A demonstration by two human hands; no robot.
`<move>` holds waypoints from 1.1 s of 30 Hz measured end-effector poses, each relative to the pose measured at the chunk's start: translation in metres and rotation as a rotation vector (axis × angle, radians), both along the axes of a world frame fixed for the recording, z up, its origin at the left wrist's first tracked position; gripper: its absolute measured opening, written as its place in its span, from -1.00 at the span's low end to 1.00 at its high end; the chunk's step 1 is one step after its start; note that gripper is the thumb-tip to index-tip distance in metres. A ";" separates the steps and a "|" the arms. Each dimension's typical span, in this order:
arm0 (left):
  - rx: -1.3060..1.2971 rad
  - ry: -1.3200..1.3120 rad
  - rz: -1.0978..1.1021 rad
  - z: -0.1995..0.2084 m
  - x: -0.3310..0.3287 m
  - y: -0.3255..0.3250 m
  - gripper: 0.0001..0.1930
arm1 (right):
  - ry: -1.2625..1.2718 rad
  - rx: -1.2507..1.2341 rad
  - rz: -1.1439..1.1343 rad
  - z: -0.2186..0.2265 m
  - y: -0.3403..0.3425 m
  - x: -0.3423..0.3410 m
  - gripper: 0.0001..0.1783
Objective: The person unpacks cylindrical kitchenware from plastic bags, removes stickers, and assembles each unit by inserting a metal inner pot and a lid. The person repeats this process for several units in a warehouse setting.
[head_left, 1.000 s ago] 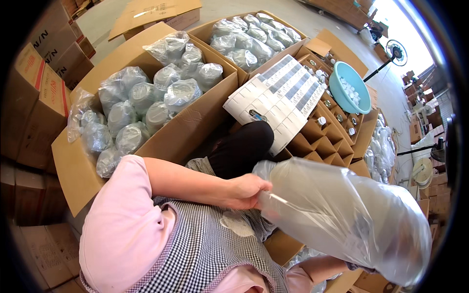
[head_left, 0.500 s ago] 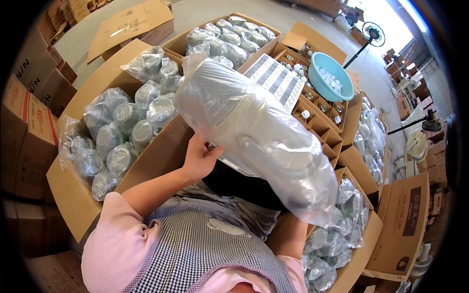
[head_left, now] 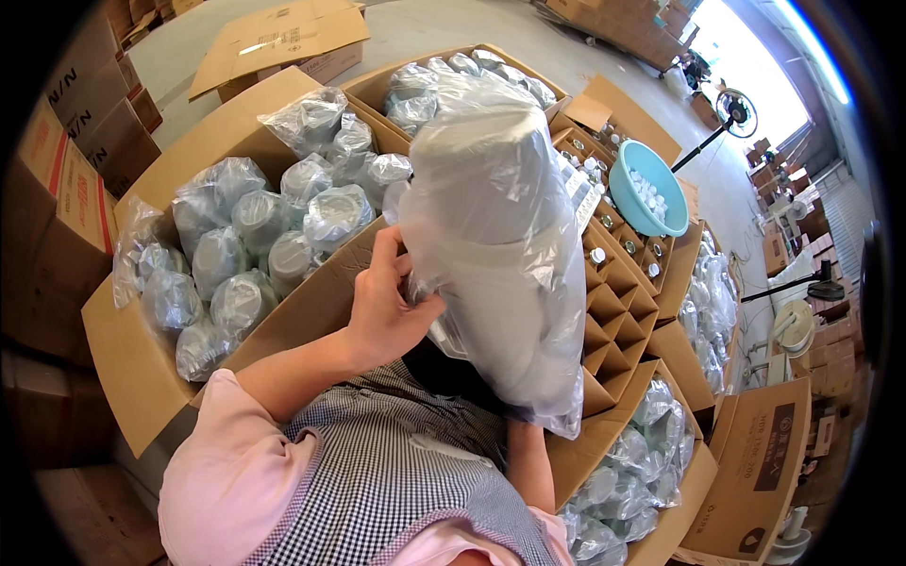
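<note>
A large plastic bag stands nearly upright in front of my chest, with a big, rounded, translucent piece showing dimly inside it. My left hand is at the bag's left edge, its fingers curled and pinching the plastic. Behind the bag's lower end my right forearm comes up. The right hand itself is hidden by the bag, so its fingers cannot be seen. On the left, close to my left arm, an open carton holds several bagged glass jars.
A divided carton with bottles in some cells stands right of the bag. Across it sits a light-blue basin of small white caps. More bagged jars fill cartons at the back and lower right. A fan stands farther off.
The bag has swung from slanting across to the right to nearly upright, its lower end moving left. My left hand has risen slightly along its edge. My right forearm has shifted left.
</note>
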State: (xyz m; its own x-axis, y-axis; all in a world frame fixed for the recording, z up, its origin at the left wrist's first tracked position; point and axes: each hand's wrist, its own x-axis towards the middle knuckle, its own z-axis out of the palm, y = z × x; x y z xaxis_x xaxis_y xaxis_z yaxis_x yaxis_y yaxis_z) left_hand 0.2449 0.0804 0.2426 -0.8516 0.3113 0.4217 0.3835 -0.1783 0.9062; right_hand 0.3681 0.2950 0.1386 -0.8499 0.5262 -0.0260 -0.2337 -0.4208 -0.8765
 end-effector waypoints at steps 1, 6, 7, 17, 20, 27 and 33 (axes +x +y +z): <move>0.052 -0.080 -0.046 -0.003 -0.001 -0.002 -0.44 | -0.002 -0.006 0.012 -0.001 -0.004 -0.004 -0.47; -0.034 -0.592 -0.401 -0.029 -0.031 -0.043 -0.44 | -0.026 -0.015 0.011 -0.004 -0.015 -0.003 -0.48; 0.001 -0.713 -0.458 -0.049 -0.038 -0.054 -0.41 | -0.033 -0.012 -0.005 -0.005 -0.015 -0.001 -0.48; 0.265 -1.072 -0.550 -0.136 -0.029 -0.116 -0.16 | -0.079 -0.017 -0.069 -0.005 -0.002 0.005 -0.50; 0.341 -0.952 -0.617 -0.149 -0.031 -0.117 -0.28 | -0.080 -0.020 -0.079 -0.001 0.004 0.000 -0.50; 0.363 -0.885 -0.554 -0.136 -0.044 -0.096 -0.13 | -0.100 -0.043 -0.095 -0.003 0.004 0.000 -0.52; 0.287 -0.836 -0.565 -0.167 -0.053 -0.101 -0.26 | -0.095 -0.048 -0.113 0.001 0.004 0.003 -0.52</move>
State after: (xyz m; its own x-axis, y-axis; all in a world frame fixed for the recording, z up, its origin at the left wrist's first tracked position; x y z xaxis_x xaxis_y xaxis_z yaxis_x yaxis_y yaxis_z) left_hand 0.1918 -0.0206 0.0753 -0.6678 0.7357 -0.1129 -0.5508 -0.3864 0.7398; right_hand 0.3706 0.2989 0.1396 -0.7782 0.6142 -0.1308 -0.1992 -0.4390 -0.8761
